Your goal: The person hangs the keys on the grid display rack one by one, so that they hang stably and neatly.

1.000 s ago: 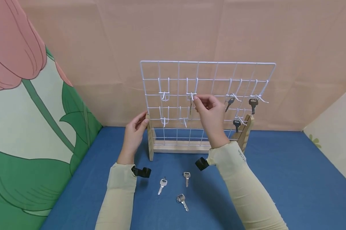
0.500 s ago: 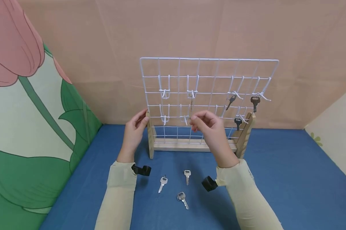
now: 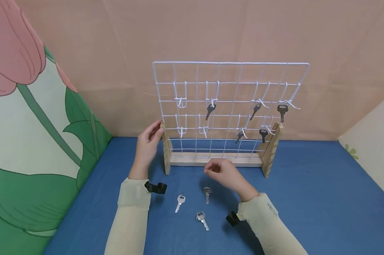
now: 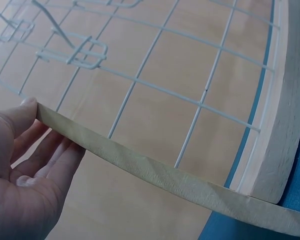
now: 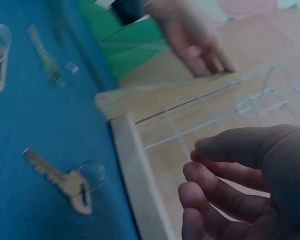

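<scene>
A white wire grid rack (image 3: 230,63) with hooks stands in a wooden frame. At its left end my left hand (image 3: 147,146) pinches the top of the wooden side post (image 4: 155,172) between thumb and fingers. My right hand (image 3: 226,174), loosely curled with nothing in it, hovers in front of the wooden base bar (image 3: 195,162). Below it on the cloth lies a silver key (image 3: 207,192) with a ring. Two more silver keys, one on the left (image 3: 180,202) and one nearer (image 3: 202,217), lie close by. A dark key (image 3: 210,109) hangs on an upper hook.
Several other dark keys hang on the right of the grid, among them an outer one (image 3: 282,109) and a lower one (image 3: 240,136). Some left hooks (image 3: 180,102) bear no key. Blue cloth (image 3: 313,198) covers the table, with a brown backdrop (image 3: 192,32) behind.
My right hand has let go of the dark key at the upper hook and come down towards the silver keys. That key now hangs turned flat to view. The left hand keeps its place.
</scene>
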The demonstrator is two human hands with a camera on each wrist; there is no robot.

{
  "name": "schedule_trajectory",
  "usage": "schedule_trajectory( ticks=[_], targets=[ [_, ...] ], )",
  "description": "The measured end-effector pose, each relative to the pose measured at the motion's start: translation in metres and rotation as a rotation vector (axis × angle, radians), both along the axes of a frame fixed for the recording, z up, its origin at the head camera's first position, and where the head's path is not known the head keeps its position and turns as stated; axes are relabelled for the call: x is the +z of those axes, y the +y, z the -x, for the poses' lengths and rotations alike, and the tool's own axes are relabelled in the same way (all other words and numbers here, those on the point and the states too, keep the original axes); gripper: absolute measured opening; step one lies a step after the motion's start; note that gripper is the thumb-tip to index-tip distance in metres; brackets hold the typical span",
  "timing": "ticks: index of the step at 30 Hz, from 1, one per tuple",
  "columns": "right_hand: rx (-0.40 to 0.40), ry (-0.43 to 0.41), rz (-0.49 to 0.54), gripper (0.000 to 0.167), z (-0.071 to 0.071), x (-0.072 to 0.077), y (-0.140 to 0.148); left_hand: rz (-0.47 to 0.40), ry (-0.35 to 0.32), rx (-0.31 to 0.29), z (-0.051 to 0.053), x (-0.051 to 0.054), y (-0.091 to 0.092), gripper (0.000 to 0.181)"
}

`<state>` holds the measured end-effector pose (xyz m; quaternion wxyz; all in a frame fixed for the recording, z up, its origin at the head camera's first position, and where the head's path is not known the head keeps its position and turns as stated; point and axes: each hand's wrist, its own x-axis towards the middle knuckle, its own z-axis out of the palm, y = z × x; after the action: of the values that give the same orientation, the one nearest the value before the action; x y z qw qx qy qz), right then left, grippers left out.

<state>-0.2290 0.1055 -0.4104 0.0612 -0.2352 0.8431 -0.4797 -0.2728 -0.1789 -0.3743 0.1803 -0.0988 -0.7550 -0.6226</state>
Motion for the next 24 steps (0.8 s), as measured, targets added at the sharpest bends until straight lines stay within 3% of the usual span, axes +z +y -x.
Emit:
schedule_trajectory(
  ticks=[5, 9, 14, 24],
  targets=[
    [0.107, 0.064, -0.145, 0.003, 0.004, -0.014, 0.000, -0.008, -0.015, -0.002, -0.001, 0.000, 0.000, 0.047],
    [0.186, 0.041, -0.188, 0.006, 0.006, -0.019, 0.001, -0.006, -0.013, -0.006, -0.002, 0.000, 0.000, 0.046],
    [0.224, 0.006, -0.223, 0.005, 0.007, -0.022, 0.002, 0.010, -0.018, 0.007, -0.001, -0.001, 0.002, 0.046],
    [0.245, 0.017, -0.234, 0.012, 0.007, -0.026, 0.003, 0.014, -0.013, 0.013, 0.001, -0.003, 0.000, 0.047]
  ],
)
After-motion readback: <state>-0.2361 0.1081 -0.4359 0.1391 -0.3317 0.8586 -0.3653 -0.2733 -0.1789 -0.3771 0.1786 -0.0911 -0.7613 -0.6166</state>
